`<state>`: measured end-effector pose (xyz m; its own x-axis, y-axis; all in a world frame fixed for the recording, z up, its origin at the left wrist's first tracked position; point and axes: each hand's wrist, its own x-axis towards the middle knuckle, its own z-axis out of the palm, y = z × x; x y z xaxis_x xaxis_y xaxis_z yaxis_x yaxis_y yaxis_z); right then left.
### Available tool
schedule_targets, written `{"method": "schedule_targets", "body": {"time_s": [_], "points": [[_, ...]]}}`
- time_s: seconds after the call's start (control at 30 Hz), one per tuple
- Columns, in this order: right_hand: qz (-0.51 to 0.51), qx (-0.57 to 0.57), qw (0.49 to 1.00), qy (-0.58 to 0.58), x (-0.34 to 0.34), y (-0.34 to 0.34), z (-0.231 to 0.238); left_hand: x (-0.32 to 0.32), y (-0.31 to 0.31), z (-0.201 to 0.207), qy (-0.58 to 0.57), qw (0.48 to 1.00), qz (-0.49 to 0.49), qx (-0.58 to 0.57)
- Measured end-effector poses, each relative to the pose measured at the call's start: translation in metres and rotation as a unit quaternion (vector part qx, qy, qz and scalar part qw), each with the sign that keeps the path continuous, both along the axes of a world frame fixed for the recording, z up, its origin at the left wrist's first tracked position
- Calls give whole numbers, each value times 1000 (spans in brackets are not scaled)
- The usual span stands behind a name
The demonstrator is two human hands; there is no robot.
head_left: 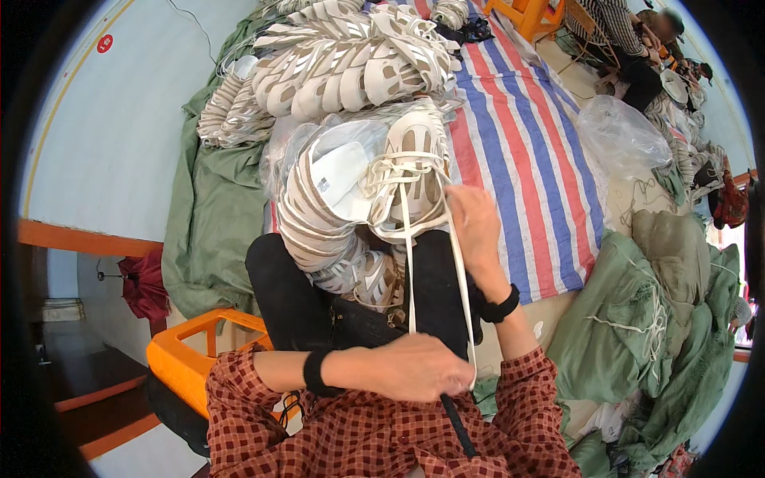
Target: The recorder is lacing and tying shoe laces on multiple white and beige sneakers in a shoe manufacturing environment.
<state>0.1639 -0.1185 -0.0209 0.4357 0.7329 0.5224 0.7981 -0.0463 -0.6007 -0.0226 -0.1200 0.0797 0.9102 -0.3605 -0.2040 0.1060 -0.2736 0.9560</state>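
Note:
A beige and white sneaker upper (416,131) lies toe-away above my knees, with cream shoelaces (407,239) crossing its front. Two long lace ends run from it toward my body. My left hand (421,368), close to my chest, is closed on the shoelace. A thin black rod-like piece (457,426) sticks out below its fingers; whether the hand grips that too I cannot tell. At the upper's right edge, my right hand (476,227) has its fingers pinched on the shoelace near the eyelets. A curved stack of nested uppers (299,227) rests against my legs on the left.
Piles of similar uppers (351,80) lie ahead on a red, white and blue striped sheet (526,159). An orange stool (183,350) stands at my left, green sacks (602,334) at my right. A clear plastic bag (621,131) and other people (625,32) are farther right.

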Motion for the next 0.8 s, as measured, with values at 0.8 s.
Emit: {"method": "schedule_targets", "body": {"time_s": [0.8], "points": [[-169,-55,888,424,73,-45,-31,-3,-56,-22,208,889,-59,-405]]}}
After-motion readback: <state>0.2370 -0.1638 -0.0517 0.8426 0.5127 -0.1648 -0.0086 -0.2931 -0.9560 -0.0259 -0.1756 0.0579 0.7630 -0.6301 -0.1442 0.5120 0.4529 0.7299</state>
